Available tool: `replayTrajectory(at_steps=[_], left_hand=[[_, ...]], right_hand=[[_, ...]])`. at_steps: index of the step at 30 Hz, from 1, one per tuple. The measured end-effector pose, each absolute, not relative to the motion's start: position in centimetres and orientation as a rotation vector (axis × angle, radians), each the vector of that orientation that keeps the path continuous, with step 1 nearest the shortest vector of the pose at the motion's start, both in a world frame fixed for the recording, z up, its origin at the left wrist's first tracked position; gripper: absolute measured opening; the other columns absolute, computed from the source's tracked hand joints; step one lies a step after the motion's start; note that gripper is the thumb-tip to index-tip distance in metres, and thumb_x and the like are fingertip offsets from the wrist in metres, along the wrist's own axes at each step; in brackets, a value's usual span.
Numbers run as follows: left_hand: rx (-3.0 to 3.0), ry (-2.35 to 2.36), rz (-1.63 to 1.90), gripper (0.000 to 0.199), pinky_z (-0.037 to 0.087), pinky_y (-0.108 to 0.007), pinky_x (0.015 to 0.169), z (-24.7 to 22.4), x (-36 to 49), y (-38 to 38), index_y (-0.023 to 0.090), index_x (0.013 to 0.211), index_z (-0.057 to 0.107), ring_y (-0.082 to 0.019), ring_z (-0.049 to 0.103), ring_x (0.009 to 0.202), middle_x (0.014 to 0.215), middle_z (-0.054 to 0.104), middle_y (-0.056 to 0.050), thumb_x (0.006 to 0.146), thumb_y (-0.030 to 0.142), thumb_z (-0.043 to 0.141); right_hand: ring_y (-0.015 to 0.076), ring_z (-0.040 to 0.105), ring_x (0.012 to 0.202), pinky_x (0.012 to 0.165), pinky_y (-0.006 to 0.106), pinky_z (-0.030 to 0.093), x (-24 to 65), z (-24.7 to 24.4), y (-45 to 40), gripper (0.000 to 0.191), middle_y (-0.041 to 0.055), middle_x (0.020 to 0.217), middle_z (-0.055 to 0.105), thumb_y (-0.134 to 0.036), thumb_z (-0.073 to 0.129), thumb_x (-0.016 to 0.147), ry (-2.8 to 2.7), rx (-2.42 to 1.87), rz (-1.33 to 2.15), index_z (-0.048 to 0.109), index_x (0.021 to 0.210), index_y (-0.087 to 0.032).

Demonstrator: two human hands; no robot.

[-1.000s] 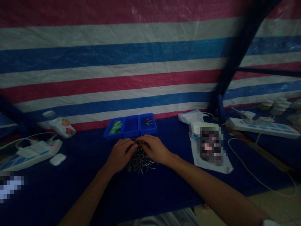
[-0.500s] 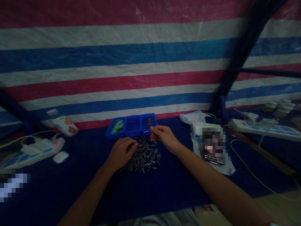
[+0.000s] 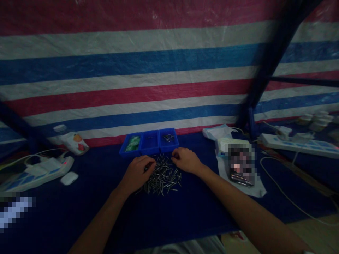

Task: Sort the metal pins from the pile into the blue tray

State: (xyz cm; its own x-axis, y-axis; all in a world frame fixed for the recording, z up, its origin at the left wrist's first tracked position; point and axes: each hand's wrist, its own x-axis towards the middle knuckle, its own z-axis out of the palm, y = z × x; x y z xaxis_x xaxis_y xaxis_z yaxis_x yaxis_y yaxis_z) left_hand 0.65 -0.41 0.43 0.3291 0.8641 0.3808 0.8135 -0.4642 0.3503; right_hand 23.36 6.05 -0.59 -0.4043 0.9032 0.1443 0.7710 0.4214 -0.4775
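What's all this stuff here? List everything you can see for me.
tarp: one, red, white and blue stripes, behind the table
table: one, dark blue cover, under everything
tray: one, blue, three compartments, at the table's back
green packet: one, green, in the tray's left compartment
metal pins: many, silver, heaped before the tray, a few in its right compartment
power strips: two, white, left and far right
mouse: one, white, near the left strip
pouch: one, fruit print, back left
cloth: one, white, right of the pins
blurred object: one, colour hidden, on the cloth
left hand: one, at the heap's left side
right hand: one, at the heap's upper right
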Motion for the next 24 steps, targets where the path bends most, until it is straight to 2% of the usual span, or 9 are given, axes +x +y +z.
replayTrajectory(at_steps=[3,8,14,17,21,24], left_hand=[[2.473,1.577,0.776,0.019,0.042,-0.037,0.083,0.3,0.6,-0.4,0.023,0.092,0.066,-0.020,0.063,0.091,0.095,0.069,-0.001,0.096,0.032,0.050],[2.483,1.560,0.738,0.020,0.044,-0.037,0.082,0.2,0.7,-0.4,0.023,0.093,0.066,-0.020,0.063,0.090,0.094,0.069,-0.002,0.096,0.033,0.049],[2.477,1.577,0.727,0.019,0.043,-0.038,0.084,0.1,0.7,-0.4,0.023,0.094,0.066,-0.020,0.062,0.091,0.096,0.069,-0.001,0.095,0.033,0.050],[2.478,1.561,0.743,0.019,0.044,-0.037,0.082,0.2,0.7,-0.4,0.023,0.094,0.066,-0.020,0.063,0.090,0.095,0.069,-0.002,0.095,0.033,0.050],[2.486,1.565,0.738,0.019,0.043,-0.037,0.082,0.1,0.6,-0.3,0.023,0.094,0.066,-0.020,0.062,0.090,0.094,0.069,-0.001,0.095,0.032,0.050],[2.501,1.565,0.722,0.020,0.043,-0.037,0.083,0.0,0.6,-0.3,0.023,0.095,0.066,-0.020,0.062,0.090,0.095,0.069,-0.002,0.096,0.032,0.048]], right_hand=[[0.0205,0.065,0.089,0.076,0.033,0.047,23.4,-0.9,5.8,0.026,0.0067,0.104,0.070,-0.021,0.053,0.081,-2.426,-1.397,0.399,0.069,0.102,-0.022],[0.0201,0.062,0.098,0.085,0.034,0.047,23.5,-1.3,5.7,0.038,0.0104,0.111,0.066,-0.007,0.042,0.083,-2.505,-1.329,0.348,0.067,0.110,-0.019],[0.0193,0.058,0.103,0.095,0.035,0.044,23.7,-1.2,5.6,0.041,0.0137,0.110,0.063,0.001,0.041,0.080,-2.575,-1.163,0.282,0.066,0.109,-0.013],[0.0176,0.060,0.097,0.091,0.032,0.046,23.8,-0.7,5.6,0.038,0.0136,0.108,0.063,-0.001,0.040,0.083,-2.517,-1.105,0.360,0.066,0.108,-0.011],[0.0177,0.062,0.093,0.090,0.035,0.048,23.5,-0.1,5.6,0.031,0.0103,0.102,0.067,-0.007,0.047,0.083,-2.378,-1.006,0.519,0.069,0.104,-0.013],[0.0154,0.064,0.083,0.081,0.035,0.052,22.9,0.1,5.7,0.031,0.0064,0.095,0.070,-0.013,0.053,0.082,-2.125,-0.936,0.886,0.067,0.110,-0.017]])
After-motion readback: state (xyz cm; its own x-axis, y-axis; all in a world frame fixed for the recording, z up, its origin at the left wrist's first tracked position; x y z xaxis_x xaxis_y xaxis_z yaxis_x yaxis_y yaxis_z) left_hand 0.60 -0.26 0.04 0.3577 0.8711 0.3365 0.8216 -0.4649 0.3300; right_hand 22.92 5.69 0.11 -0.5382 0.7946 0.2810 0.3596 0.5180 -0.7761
